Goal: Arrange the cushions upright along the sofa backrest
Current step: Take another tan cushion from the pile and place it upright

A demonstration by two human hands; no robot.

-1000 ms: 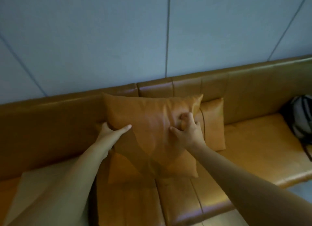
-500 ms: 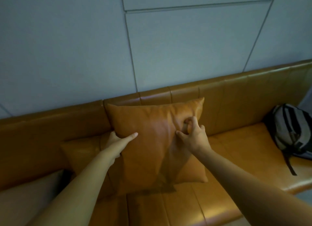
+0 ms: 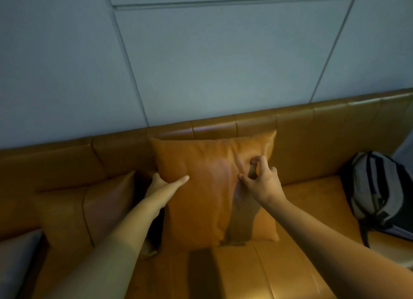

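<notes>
An orange leather cushion (image 3: 207, 187) stands upright against the sofa backrest (image 3: 312, 137), its lower edge on the seat. My left hand (image 3: 166, 183) grips its left edge, thumb across the front. My right hand (image 3: 260, 179) pinches the leather on its upper right front. A second orange cushion (image 3: 89, 209) leans on the backrest just to the left, partly hidden behind my left forearm.
A grey and black backpack (image 3: 377, 193) sits on the seat at the far right. A pale grey cushion (image 3: 15, 260) pokes in at the lower left edge. Bare seat (image 3: 312, 200) lies between the held cushion and the backpack. A panelled wall rises behind the sofa.
The held cushion has shifted right along the backrest; the second cushion, first seen on its right, is now on its left. Both hands kept their grip.
</notes>
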